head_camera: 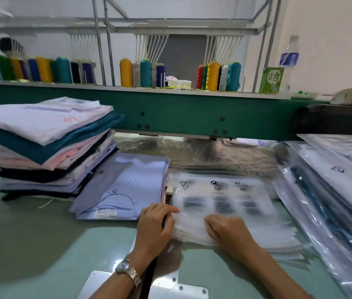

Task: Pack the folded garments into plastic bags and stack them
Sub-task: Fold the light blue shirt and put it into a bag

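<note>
- The pile of empty plastic bags (224, 201) lies flat on the pale green table (41, 244), directly in front of the person; its printed top sheet is blurred.
- The left hand (155, 223) is at the pile's left edge, fingers curled round that edge with the forefinger lying across the top bag.
- The right hand (224, 229) rests on the pile's near part with fingers bent downward; blur hides whether they pinch a bag or only press on it.
- A wristwatch (127, 270) sits on the left wrist, nearer the person than the pile.
- A folded light-blue shirt (125, 186) lies just left of the pile, its edge touching it, not yet bagged.
- Farther left of the pile stands a tall stack of folded garments (48, 147) in white, teal, pink and dark colours.
- Right of the pile, a stack of bagged garments (332, 190) slopes toward the frame's edge.
- Behind the pile lies crumpled clear film (203, 152), and above that runs a green machine beam (192, 113).
- Thread cones (212, 76) stand in a row on top of the beam, beyond the pile.
- A metal plate (166, 285) is screwed to the table nearer the person than the pile.
</note>
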Available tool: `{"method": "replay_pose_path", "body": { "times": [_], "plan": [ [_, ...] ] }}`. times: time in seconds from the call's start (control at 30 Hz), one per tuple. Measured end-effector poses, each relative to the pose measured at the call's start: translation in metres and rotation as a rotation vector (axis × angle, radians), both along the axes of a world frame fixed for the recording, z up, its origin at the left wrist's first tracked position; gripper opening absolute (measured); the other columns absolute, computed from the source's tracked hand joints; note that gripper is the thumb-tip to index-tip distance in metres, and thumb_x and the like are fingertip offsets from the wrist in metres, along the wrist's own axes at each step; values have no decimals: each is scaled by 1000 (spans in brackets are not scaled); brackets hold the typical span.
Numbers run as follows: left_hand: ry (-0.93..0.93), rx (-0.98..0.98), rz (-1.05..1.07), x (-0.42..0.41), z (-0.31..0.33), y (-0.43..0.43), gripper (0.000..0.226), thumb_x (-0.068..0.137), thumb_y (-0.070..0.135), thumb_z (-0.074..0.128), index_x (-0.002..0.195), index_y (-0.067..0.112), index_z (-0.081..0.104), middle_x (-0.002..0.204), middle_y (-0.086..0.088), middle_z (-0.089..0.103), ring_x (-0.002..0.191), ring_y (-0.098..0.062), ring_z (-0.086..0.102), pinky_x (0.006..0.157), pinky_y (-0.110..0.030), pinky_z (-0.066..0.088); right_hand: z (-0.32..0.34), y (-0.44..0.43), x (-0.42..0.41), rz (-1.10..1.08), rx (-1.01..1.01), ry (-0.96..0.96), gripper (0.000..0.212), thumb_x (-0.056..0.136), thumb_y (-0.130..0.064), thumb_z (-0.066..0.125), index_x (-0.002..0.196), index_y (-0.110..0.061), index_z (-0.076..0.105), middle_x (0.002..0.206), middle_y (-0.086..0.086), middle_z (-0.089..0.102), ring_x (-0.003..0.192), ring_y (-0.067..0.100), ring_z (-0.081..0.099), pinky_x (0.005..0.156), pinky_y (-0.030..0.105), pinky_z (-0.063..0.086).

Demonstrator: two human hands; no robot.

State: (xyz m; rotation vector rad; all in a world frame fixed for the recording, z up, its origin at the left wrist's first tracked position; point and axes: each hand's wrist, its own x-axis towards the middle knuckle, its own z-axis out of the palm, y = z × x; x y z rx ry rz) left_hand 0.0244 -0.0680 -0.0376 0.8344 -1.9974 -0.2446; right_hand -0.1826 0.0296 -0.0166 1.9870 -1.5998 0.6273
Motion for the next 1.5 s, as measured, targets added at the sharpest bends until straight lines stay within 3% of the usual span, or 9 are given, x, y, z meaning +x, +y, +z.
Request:
{"method": "replay_pose_path", "body": {
  "times": [0.13, 0.23, 0.43, 0.5, 0.73, 0.87, 1.03, 1.27, 1.5],
  "plan": [
    [-7, -88, 25, 0, 4, 1, 12, 82, 27, 65, 92, 33, 67, 93, 22, 64, 87, -2, 54, 77, -25, 34, 1, -3, 14, -49, -87, -80, 13, 74, -14, 78, 70, -18, 67, 67, -5, 65, 51, 17, 61, 40, 24, 43],
    [10, -105, 88, 0, 7, -1, 13, 79, 22, 79, 86, 30, 70, 87, 18, 65, 82, -8, 57, 74, -27, 35, 1, -7, 33, -19, -113, -160, 7, 77, -14, 75, 76, -18, 70, 77, -4, 69, 62, 16, 65, 50, 27, 50],
    [43, -191, 44, 0, 6, -3, 10, 77, 23, 80, 80, 29, 73, 76, 17, 65, 75, -8, 56, 73, -28, 34, -6, -14, 60, 60, -130, -152, 18, 84, -22, 73, 101, -15, 71, 87, -3, 64, 79, 17, 59, 66, 26, 48],
    [55, -252, 17, -1, 6, -5, 1, 80, 29, 75, 79, 30, 74, 75, 17, 65, 74, -8, 56, 72, -28, 34, -5, -16, 58, 55, -177, -158, 16, 82, -18, 76, 96, -14, 72, 82, -2, 64, 75, 20, 59, 63, 32, 49],
    [-17, -346, -28, -2, 8, -4, 15, 84, 40, 65, 76, 30, 73, 72, 18, 62, 73, -8, 56, 70, -28, 33, -1, -14, 50, 39, -210, -30, 8, 84, -17, 70, 77, -14, 67, 76, -1, 60, 71, 23, 53, 61, 35, 45],
    [2, -261, 48, 2, 13, -6, 10, 73, 26, 83, 74, 31, 75, 72, 19, 66, 71, -8, 58, 70, -30, 35, 2, -7, 33, -1, -215, 159, 17, 84, -17, 62, 67, -15, 60, 71, 1, 55, 68, 24, 52, 62, 32, 33],
    [8, -161, 96, 9, 15, -6, 18, 73, 20, 84, 76, 33, 73, 77, 23, 66, 72, -2, 54, 71, -28, 32, 6, 14, -1, -68, -209, 248, 20, 83, -15, 54, 63, -16, 58, 69, 1, 54, 66, 24, 49, 60, 34, 30],
    [18, -159, 186, 11, 12, -8, 15, 77, 16, 80, 80, 28, 71, 79, 17, 65, 73, -11, 55, 67, -29, 31, 12, 52, -37, -214, -132, 378, 28, 87, -14, 46, 64, -17, 60, 67, 1, 53, 62, 26, 54, 61, 36, 27],
    [70, -165, 193, 8, 9, -10, 14, 81, 13, 77, 81, 24, 68, 79, 14, 63, 73, -13, 54, 67, -30, 34, 23, 80, -55, -414, -88, 355, 16, 76, -4, 55, 66, -13, 63, 69, 5, 57, 63, 29, 56, 61, 38, 26]
  ]
}}
